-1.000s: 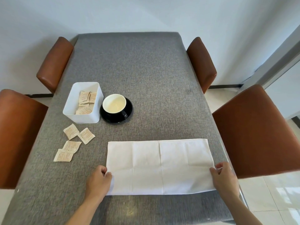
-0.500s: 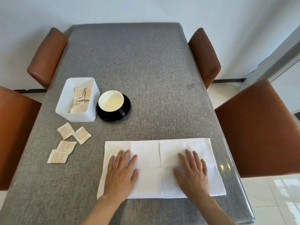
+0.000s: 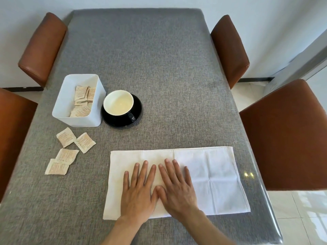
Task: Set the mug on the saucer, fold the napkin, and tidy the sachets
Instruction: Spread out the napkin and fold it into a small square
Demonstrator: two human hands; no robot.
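Observation:
A white napkin [image 3: 212, 175], folded into a long rectangle, lies flat near the table's front edge. My left hand [image 3: 139, 190] and my right hand [image 3: 177, 188] rest palm-down side by side on its left half, fingers spread, thumbs touching. A black mug [image 3: 118, 105] with a cream inside stands on a black saucer [image 3: 137, 110] left of the table's middle. Several tan sachets [image 3: 68, 150] lie loose on the cloth at the left. More sachets [image 3: 83, 101] sit in a white box [image 3: 77, 117] beside the saucer.
The table [image 3: 159, 68] has a grey cloth. Brown chairs stand around it: two at the left [image 3: 42, 48], two at the right [image 3: 286, 135]. The table's right edge runs close to the napkin's right end.
My hands left the napkin's near corners, pressed flat onto it apart, then slid together at its left half. The right hand moved left.

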